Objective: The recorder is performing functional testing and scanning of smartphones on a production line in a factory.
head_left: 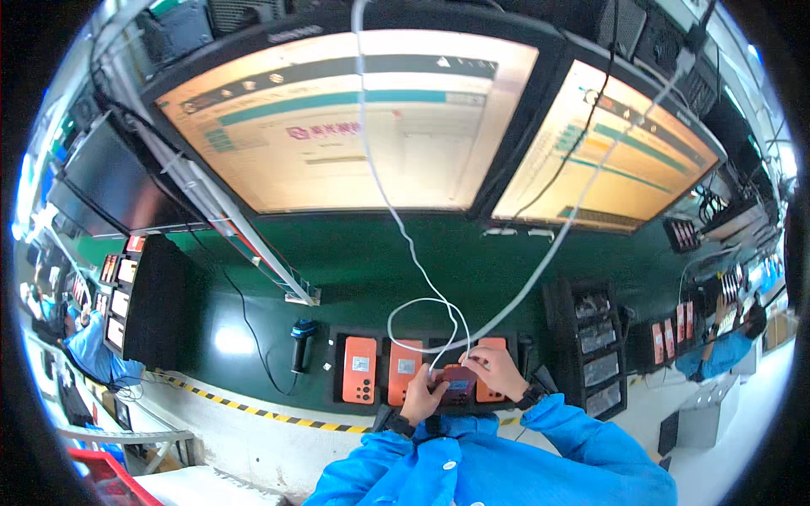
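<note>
My left hand (420, 396) is closed on the left edge of a dark reddish phone (458, 384), held above a black tray (334, 390). My right hand (498, 372) pinches near the end of a white cable (413, 253) at the phone's upper right; whether the plug sits in the phone is too small to tell. Another stretch of white cable comes down by my left fingertips. In the tray lie orange phones, one at the left (359, 369), one in the middle (405, 367) and one partly behind my right hand.
A blue-black handheld scanner (300, 346) lies left of the tray. Two lit monitors (354, 126) hang beyond. Black racks stand left (156, 295) and right (582, 346). Striped tape (270, 415) marks the bench edge. Other people in blue work at both sides.
</note>
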The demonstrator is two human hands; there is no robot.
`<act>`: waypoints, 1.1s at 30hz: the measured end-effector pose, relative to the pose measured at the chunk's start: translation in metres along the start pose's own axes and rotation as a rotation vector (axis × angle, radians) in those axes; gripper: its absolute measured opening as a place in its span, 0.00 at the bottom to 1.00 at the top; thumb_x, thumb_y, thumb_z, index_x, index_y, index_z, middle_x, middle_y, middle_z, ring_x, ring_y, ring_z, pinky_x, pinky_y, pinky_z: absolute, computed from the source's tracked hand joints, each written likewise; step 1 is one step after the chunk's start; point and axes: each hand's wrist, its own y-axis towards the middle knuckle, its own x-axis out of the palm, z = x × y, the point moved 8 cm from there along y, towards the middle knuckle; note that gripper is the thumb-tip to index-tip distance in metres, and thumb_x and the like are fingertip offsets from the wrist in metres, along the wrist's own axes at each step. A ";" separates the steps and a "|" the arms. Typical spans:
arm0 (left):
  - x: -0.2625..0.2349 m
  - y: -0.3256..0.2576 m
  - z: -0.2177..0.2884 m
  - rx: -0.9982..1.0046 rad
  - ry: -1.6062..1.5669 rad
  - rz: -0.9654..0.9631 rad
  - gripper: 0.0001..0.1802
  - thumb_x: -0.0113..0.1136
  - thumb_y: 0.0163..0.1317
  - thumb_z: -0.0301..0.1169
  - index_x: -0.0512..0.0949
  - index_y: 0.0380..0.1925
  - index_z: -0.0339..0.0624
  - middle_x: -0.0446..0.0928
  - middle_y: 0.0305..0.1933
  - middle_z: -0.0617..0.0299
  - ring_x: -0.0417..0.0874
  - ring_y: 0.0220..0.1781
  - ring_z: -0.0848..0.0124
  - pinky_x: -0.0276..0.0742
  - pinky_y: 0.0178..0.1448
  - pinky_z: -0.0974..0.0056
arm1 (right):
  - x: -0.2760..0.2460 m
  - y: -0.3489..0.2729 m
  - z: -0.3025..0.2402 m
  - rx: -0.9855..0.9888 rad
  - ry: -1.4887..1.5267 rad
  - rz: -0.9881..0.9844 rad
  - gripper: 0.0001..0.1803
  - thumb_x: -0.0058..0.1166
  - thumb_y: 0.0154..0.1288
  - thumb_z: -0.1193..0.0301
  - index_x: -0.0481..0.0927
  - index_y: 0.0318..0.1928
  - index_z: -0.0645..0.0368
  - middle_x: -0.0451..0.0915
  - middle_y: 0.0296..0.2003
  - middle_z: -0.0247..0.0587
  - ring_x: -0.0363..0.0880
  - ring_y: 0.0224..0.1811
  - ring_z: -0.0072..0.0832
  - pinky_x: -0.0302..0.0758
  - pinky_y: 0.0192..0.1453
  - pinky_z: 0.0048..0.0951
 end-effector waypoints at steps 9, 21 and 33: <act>-0.051 0.002 -0.044 -0.261 -0.389 0.196 0.23 0.38 0.70 0.47 0.73 0.38 0.38 0.79 0.29 0.60 0.77 0.24 0.73 0.73 0.25 0.67 | 0.028 0.035 0.049 0.005 -0.314 0.541 0.20 0.56 0.61 0.64 0.76 0.50 0.63 0.79 0.41 0.52 0.75 0.48 0.46 0.71 0.51 0.41; -0.256 0.030 -0.026 0.059 0.941 0.720 0.19 0.61 0.46 0.34 0.77 0.40 0.42 0.79 0.38 0.53 0.79 0.42 0.52 0.71 0.46 0.53 | 0.122 -0.027 0.060 0.442 0.597 0.263 0.22 0.33 0.75 0.57 0.74 0.34 0.59 0.81 0.35 0.39 0.79 0.36 0.22 0.76 0.38 0.23; -0.316 0.027 -0.221 -0.625 0.294 0.497 0.40 0.37 0.65 0.58 0.75 0.43 0.24 0.79 0.36 0.38 0.78 0.42 0.46 0.70 0.49 0.53 | 0.111 -0.043 0.102 0.583 0.860 0.277 0.25 0.34 0.74 0.52 0.74 0.45 0.64 0.81 0.40 0.42 0.81 0.38 0.27 0.76 0.36 0.24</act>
